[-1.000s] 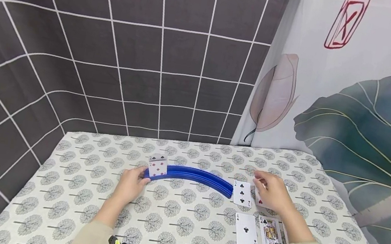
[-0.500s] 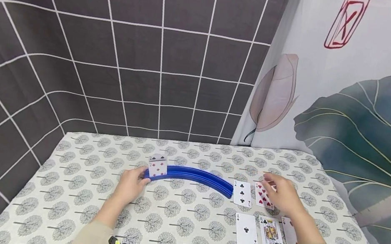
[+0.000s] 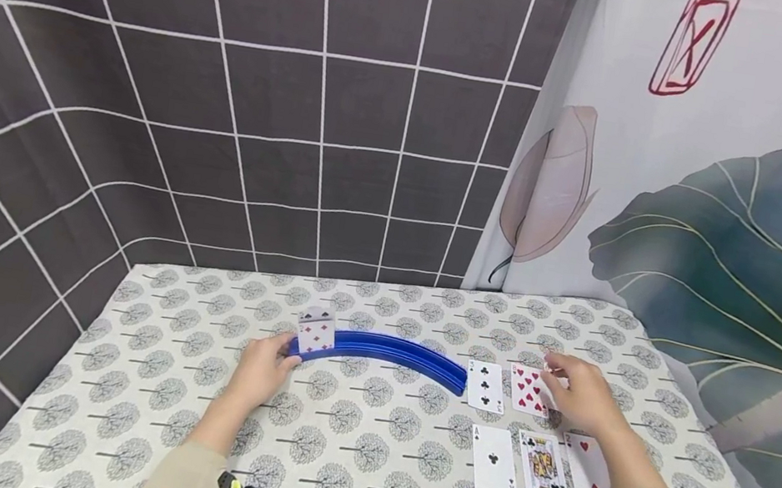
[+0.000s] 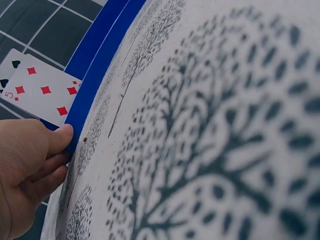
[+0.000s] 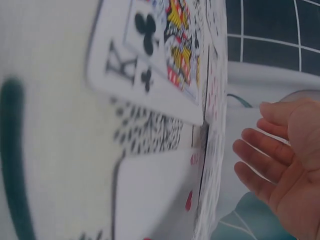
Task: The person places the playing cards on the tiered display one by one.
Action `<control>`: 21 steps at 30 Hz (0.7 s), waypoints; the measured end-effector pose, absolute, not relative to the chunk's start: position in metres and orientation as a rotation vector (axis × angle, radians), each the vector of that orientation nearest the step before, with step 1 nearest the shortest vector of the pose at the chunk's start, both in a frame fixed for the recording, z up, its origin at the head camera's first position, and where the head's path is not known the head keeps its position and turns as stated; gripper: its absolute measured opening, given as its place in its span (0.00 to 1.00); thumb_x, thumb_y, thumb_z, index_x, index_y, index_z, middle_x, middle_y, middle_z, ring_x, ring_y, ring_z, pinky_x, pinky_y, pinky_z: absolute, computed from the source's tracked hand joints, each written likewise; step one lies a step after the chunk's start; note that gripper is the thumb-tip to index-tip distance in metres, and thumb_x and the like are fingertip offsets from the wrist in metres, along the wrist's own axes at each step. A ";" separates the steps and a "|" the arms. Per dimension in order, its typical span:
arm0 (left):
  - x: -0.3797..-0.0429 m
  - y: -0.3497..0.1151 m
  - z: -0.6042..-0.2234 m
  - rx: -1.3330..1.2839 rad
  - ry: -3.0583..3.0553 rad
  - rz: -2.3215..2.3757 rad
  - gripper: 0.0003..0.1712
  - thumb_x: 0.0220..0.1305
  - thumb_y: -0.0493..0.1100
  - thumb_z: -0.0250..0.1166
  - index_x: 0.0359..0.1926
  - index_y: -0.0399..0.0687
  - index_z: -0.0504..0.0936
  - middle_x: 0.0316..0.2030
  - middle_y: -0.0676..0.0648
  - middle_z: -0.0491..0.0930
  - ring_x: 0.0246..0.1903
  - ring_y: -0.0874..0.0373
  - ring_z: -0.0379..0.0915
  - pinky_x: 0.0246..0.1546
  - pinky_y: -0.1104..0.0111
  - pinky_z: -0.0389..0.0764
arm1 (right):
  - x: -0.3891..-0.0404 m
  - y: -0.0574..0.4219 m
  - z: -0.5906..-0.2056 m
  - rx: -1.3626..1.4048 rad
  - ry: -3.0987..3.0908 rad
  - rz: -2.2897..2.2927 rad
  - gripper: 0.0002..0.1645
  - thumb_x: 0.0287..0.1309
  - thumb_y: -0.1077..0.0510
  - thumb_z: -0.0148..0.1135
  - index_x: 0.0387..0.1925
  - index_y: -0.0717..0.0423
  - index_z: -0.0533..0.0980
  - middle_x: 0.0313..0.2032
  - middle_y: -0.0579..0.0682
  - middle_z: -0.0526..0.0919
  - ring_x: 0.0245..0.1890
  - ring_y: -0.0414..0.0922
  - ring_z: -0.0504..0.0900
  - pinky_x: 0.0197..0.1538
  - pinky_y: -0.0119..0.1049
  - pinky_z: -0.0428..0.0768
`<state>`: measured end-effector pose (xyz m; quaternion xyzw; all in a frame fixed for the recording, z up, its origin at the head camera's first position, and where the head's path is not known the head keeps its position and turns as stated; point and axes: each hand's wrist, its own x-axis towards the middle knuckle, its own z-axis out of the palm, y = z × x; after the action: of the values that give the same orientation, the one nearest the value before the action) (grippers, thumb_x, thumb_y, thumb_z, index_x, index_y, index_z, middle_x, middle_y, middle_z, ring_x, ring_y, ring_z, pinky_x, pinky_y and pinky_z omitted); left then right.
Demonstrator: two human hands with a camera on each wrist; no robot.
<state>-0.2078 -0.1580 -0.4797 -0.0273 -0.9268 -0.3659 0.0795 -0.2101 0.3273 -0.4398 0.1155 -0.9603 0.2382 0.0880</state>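
My left hand (image 3: 259, 374) grips the left end of a curved blue card holder (image 3: 397, 352); its thumb (image 4: 61, 137) presses the front in the left wrist view. Upright in that end stand a five of diamonds (image 4: 46, 90) and, partly hidden behind it, a spade card (image 4: 11, 65). My right hand (image 3: 583, 393), fingers loosely bent and holding nothing visible, hovers at the right edge of a hearts card with several pips (image 3: 527, 389). Left of that card lies a three of clubs (image 3: 485, 386). In the right wrist view the hand (image 5: 287, 160) is apart from the cards.
Nearer me, an ace of clubs (image 3: 493, 460), a king of clubs (image 3: 543, 467) and another hearts card (image 3: 585, 465) lie face up in a row. A tree-patterned cloth (image 3: 342, 473) covers the table. Dark checked fabric (image 3: 366, 105) hangs behind.
My right hand has moved rightward, uncovering more of the far hearts card and the near hearts card. The left hand, the holder and its cards have stayed in place.
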 end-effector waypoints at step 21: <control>-0.207 -0.157 -0.479 -0.055 -2.785 -1.099 0.28 0.65 0.38 0.68 0.64 0.30 0.75 0.50 0.32 0.83 0.54 0.37 0.79 0.65 0.45 0.73 | -0.220 0.356 -0.457 0.273 -2.995 0.598 0.33 0.52 0.65 0.69 0.59 0.75 0.72 0.59 0.78 0.70 0.59 0.76 0.69 0.62 0.72 0.67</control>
<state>-0.2074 -0.1574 -0.4792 -0.0183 -0.9275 -0.3660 0.0735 -0.2200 0.3561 -0.4570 0.0889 -0.9761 0.1949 0.0374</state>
